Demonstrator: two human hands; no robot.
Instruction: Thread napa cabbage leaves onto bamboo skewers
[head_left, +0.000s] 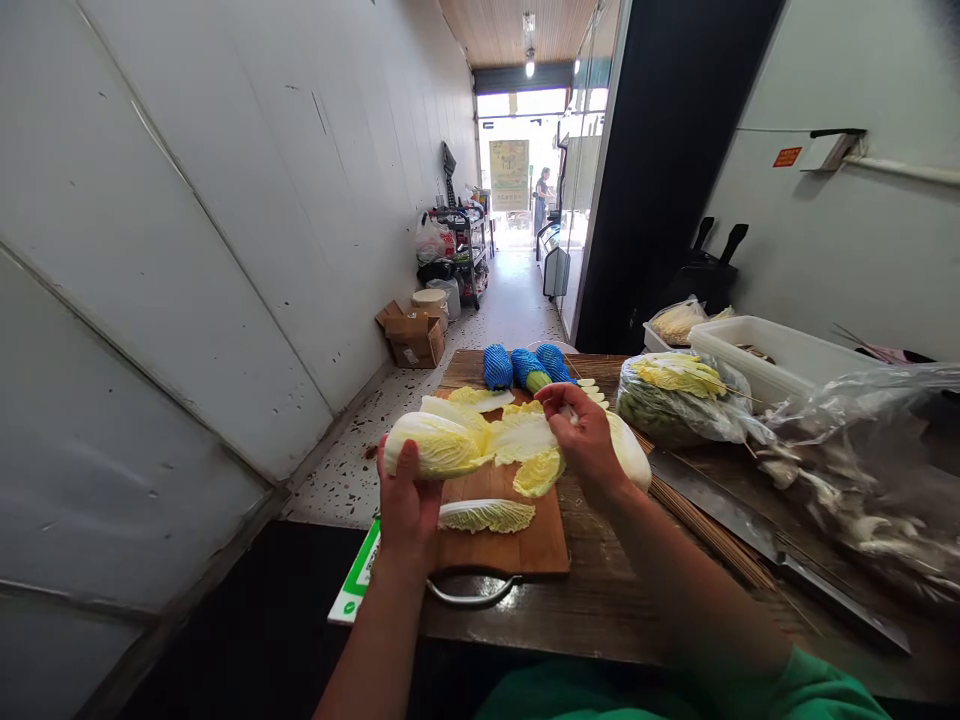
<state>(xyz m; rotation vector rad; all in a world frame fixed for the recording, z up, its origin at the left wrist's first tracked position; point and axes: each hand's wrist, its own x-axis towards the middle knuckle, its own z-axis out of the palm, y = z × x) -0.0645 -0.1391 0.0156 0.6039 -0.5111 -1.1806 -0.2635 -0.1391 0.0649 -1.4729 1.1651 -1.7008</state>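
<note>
Left hand (405,500) at near-left edge of the cutting board (525,545), fingers curled around the leafy end of a napa cabbage (439,445). Right hand (589,440) on the cabbage's other end, fingers closed, pinching a leaf (521,435) near the white stem. Cabbage lies across the board, long axis left-right, spanning between the hands; each hand has its own end, and the pinched leaf lies just left of the right-hand fingers. One loose leaf (487,515) lies flat on the board, nearer the body, just right of the left hand.

Knife (750,535) on the table (600,600) to the right, apart from both hands. Beyond the cabbage: vegetables in blue foam nets (525,365). Right: clear bag (682,400) holding greens and yellow leaves; bigger bag (862,470) with what look like mushrooms. White tub (787,355) behind, contents hard to tell. Far back: cardboard box (412,335) on the floor, a person in the doorway.
</note>
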